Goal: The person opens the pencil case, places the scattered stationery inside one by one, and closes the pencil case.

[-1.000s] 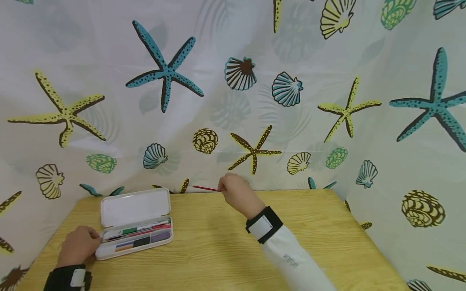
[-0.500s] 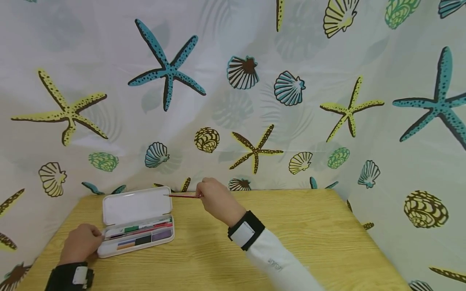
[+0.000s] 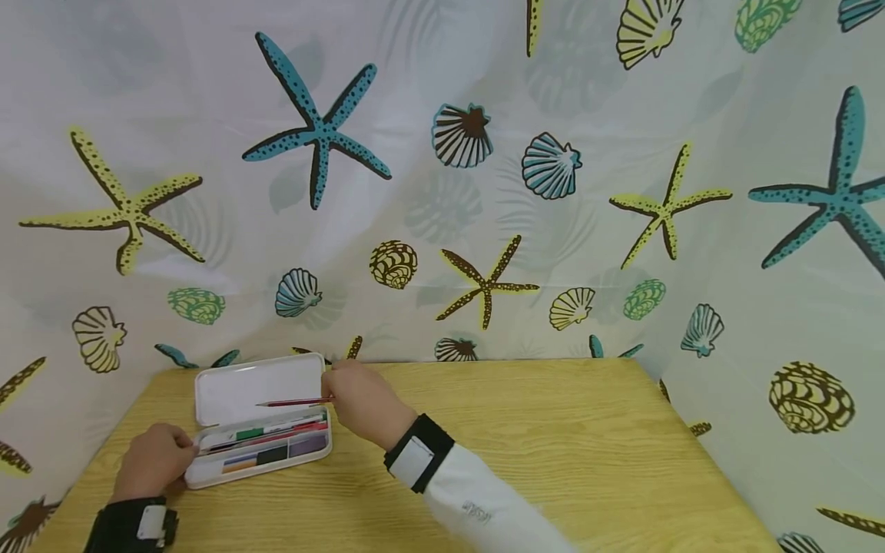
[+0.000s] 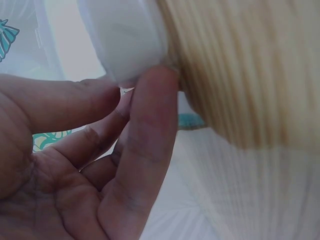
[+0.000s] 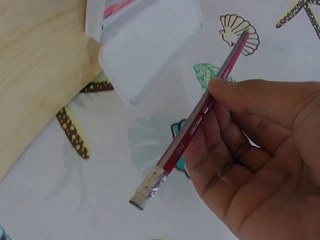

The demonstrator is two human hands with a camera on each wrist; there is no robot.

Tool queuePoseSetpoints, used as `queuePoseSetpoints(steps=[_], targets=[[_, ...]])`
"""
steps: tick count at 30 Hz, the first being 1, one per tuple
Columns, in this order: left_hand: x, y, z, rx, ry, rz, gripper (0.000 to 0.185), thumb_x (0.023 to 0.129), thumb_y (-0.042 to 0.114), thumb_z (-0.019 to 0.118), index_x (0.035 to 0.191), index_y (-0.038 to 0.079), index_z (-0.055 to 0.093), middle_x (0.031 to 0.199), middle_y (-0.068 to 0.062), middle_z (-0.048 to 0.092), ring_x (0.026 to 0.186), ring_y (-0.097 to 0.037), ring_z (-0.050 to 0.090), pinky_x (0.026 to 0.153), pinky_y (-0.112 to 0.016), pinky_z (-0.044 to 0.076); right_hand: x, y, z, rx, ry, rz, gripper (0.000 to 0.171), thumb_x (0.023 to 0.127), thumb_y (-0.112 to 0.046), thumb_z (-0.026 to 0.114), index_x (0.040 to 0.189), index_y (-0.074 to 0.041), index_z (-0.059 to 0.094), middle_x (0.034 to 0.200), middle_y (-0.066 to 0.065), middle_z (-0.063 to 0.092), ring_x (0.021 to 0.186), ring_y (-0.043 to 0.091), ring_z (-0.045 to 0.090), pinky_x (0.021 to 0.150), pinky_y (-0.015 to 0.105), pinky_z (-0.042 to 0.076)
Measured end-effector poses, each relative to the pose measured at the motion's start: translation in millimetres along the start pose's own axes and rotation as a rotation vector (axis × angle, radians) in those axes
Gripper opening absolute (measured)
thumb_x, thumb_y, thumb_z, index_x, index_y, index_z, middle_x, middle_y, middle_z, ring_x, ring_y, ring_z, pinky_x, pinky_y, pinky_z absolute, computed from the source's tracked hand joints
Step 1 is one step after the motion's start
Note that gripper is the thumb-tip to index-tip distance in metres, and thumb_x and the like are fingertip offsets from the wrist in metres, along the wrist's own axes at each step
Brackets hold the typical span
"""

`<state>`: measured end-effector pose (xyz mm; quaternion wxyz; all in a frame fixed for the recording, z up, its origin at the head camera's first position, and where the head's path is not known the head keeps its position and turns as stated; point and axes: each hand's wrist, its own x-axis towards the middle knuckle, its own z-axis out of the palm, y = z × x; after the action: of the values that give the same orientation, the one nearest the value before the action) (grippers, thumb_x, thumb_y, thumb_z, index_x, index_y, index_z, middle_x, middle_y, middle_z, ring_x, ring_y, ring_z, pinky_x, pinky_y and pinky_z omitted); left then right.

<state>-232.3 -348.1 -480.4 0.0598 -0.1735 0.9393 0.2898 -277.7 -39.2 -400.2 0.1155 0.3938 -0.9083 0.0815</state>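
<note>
My right hand [image 3: 366,403] pinches a red pencil [image 5: 192,127] between thumb and fingers. A metal band and eraser end show in the right wrist view. In the head view the pencil lies level over the open lid [image 3: 242,384] of a white pencil case [image 3: 259,470], its tip toward the left. At the case's left end my left hand [image 3: 152,463] grips the edge with thumb and finger; the left wrist view shows them against the white end [image 4: 127,40]. Inside the case lie a white and green pen [image 3: 250,434], red pens, a black block [image 3: 272,455] and a purple block [image 3: 307,445].
The case stands at the left of a wooden table [image 3: 525,453]. A white cloth [image 3: 415,69] printed with starfish and shells hangs behind the table and along its sides.
My right hand has moved left and down with the pencil, from the table's back edge to over the case lid. My left hand has stayed at the case.
</note>
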Motion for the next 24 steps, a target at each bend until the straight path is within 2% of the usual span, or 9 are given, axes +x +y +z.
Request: queuePoseSetpoints(steps=[6, 11, 18, 24], targets=[[-0.8, 1.3, 0.1, -0.002, 0.002, -0.015, 0.026, 0.095, 0.008, 0.063, 0.101, -0.018, 0.062, 0.085, -0.024, 0.062, 0.069, -0.027, 0.061, 0.059, -0.034, 0.05, 10.0, -21.2, 17.6, -0.021, -0.054, -0.005, 0.014, 0.094, -0.003, 0.07, 0.097, -0.015, 0.078, 0.093, -0.005, 0.068, 0.088, 0.006, 0.063, 0.075, 0.014, 0.048], [-0.2, 1.0, 0.1, 0.008, 0.014, -0.008, 0.026, 0.095, 0.008, 0.064, 0.099, -0.017, 0.062, 0.084, -0.023, 0.061, 0.07, -0.027, 0.061, 0.059, -0.034, 0.049, 15.2, -33.2, 37.4, -0.068, -0.084, -0.004, 0.014, 0.093, -0.008, 0.074, 0.102, -0.019, 0.078, 0.096, -0.008, 0.068, 0.089, 0.004, 0.06, 0.075, 0.013, 0.047], [1.8, -2.1, 0.9, 0.002, 0.019, 0.005, 0.025, 0.094, 0.008, 0.064, 0.098, -0.017, 0.063, 0.084, -0.023, 0.062, 0.067, -0.026, 0.061, 0.057, -0.034, 0.05, 21.2, -37.4, 64.0, -0.115, -0.092, -0.017, 0.012, 0.094, -0.012, 0.075, 0.101, -0.022, 0.077, 0.096, -0.009, 0.066, 0.087, 0.004, 0.057, 0.074, 0.013, 0.046], [3.3, -2.8, 1.5, -0.001, 0.005, -0.001, 0.025, 0.094, 0.008, 0.065, 0.098, -0.017, 0.063, 0.083, -0.023, 0.062, 0.066, -0.025, 0.062, 0.057, -0.033, 0.051, 24.5, -36.6, 74.6, -0.114, -0.085, -0.018, 0.013, 0.093, -0.013, 0.076, 0.1, -0.023, 0.078, 0.094, -0.01, 0.066, 0.085, 0.003, 0.056, 0.072, 0.013, 0.046]])
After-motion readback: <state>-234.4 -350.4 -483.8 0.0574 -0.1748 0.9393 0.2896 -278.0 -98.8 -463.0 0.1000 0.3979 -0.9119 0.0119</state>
